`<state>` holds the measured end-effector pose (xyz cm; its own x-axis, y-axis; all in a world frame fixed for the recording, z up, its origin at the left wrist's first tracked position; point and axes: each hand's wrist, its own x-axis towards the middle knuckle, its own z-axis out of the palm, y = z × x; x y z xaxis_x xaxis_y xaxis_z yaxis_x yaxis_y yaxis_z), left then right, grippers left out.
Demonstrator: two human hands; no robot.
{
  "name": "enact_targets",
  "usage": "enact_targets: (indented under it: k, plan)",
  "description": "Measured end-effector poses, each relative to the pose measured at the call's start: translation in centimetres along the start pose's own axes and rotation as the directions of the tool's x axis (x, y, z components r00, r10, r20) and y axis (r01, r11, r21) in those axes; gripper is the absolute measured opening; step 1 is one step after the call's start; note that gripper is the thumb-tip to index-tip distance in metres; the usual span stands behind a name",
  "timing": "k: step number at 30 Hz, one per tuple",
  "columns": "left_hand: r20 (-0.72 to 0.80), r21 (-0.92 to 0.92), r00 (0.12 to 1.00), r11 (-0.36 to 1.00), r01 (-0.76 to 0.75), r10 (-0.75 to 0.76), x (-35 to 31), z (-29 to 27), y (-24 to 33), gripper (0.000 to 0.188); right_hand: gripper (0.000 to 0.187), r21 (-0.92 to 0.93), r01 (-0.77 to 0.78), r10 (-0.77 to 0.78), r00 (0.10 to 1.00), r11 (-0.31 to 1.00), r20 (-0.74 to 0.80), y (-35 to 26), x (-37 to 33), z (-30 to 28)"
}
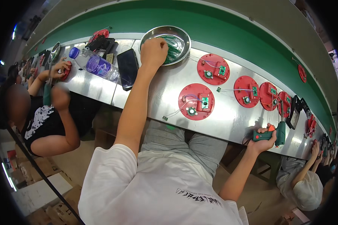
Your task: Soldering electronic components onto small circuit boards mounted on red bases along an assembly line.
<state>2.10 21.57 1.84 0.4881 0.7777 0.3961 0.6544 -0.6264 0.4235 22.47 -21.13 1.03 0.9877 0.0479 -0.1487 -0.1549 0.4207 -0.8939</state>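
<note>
Left hand [154, 51] over bowl [183, 36] — curled, can't tell its hold!
Green strands [172, 53] lie just rightward — right hand [264, 144] grips green tool [280, 135].

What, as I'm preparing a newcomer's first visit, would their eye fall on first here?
Probably the red discs carrying green circuit boards, laid out across the shiny metal bench. Next, the round metal bowl of green wires near the bench's far edge, with the left hand over it. At lower right, the right hand grips a green power tool.
</note>
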Motion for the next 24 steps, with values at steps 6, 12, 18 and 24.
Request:
enact_targets:
  k: [6, 12, 18, 24]
  plan:
    - [-0.117, -0.601, 0.973, 0.794, 0.089, -0.198, 0.0, -1.1, -0.9, 0.016, 0.037, 0.026, 0.005, -0.006, 0.999, 1.000, 0.033, 0.3, 0.6, -0.5]
    - [-0.082, -0.797, 0.977, 0.601, 0.053, -0.195, 0.1, -1.3, -1.3, 0.019, 0.039, 0.006, 0.012, -0.012, 1.000, 1.000, 0.020, 0.4, 0.7, -0.6]
    - [0.035, -0.896, 0.981, 0.428, 0.116, -0.193, -0.2, -2.3, 0.2, 0.024, 0.039, 0.009, 0.005, -0.005, 1.000, 1.000, 0.012, 0.4, 1.1, -1.2]
    - [0.207, -0.926, 0.959, 0.278, 0.256, -0.193, 0.1, -2.9, 1.0, 0.014, 0.040, -0.015, 0.021, -0.021, 1.000, 1.000, -0.009, -0.1, 0.5, -0.5]
